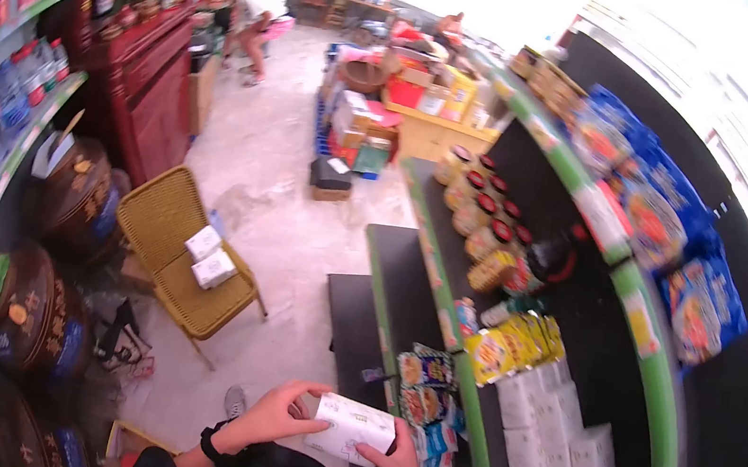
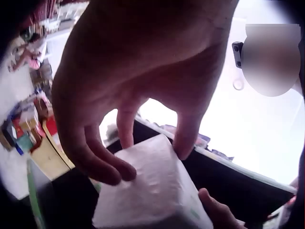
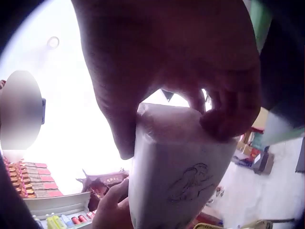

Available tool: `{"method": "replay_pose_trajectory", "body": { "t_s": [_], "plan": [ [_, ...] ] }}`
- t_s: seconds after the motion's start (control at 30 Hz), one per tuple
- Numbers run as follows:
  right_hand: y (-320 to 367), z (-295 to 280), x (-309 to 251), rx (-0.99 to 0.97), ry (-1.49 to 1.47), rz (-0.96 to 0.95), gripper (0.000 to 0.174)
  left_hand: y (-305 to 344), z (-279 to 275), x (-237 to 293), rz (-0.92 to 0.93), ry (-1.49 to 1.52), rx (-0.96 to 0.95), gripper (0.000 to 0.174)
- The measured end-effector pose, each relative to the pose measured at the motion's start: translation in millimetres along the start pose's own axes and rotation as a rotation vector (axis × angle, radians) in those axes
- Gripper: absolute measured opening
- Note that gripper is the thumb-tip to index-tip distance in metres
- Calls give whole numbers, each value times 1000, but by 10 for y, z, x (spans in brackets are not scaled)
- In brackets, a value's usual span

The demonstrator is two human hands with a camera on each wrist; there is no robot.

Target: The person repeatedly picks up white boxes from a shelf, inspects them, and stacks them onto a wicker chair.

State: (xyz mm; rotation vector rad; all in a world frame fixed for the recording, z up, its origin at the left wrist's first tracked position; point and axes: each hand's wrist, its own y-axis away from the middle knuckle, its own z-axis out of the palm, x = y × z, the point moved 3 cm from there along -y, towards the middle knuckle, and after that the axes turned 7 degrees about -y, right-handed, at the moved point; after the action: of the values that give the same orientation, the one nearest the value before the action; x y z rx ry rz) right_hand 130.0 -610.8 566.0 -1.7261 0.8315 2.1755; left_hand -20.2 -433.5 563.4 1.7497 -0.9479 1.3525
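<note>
A white soft pack of tissues (image 1: 353,427) with a faint line drawing is held low in front of me between both hands. My left hand (image 1: 277,414) grips its left end, with the fingertips (image 2: 119,169) curled over the pack's top (image 2: 152,191). My right hand (image 1: 399,466) holds the right end from below; in the right wrist view its thumb and fingers (image 3: 224,119) pinch the pack's end (image 3: 178,162). Both wrists wear black straps.
A green-edged black shelf unit (image 1: 468,381) stands right in front, with similar white packs (image 1: 555,441), yellow packets (image 1: 511,344), jars (image 1: 482,215) and blue bags (image 1: 671,228). A wicker chair (image 1: 184,255) holding two boxes stands left. Big dark jars (image 1: 64,190) line the left wall.
</note>
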Motion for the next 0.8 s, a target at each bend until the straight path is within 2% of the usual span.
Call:
{"method": "replay_pose_trajectory", "body": {
  "t_s": [0.07,0.2,0.4,0.47,0.63,0.8],
  "plan": [
    [-330,346,23,-80,-2,9,60,45,-398,-156,-14,-2,52,55],
    [-929,1039,40,-197,99,18,57,150,-1215,-143,-120,-73,100,58],
    [-1591,2046,67,-369,111,67,62,394,-2108,-371,-76,-257,348,56],
    [-1737,2281,148,-428,162,42,66,508,-2319,-449,-136,-257,387,55],
    [-2022,2724,387,-566,266,128,64,755,-2687,-713,-243,-241,450,52],
    [-2347,2954,725,-643,305,187,63,762,-2903,-935,-372,-191,539,48]
  ]
}}
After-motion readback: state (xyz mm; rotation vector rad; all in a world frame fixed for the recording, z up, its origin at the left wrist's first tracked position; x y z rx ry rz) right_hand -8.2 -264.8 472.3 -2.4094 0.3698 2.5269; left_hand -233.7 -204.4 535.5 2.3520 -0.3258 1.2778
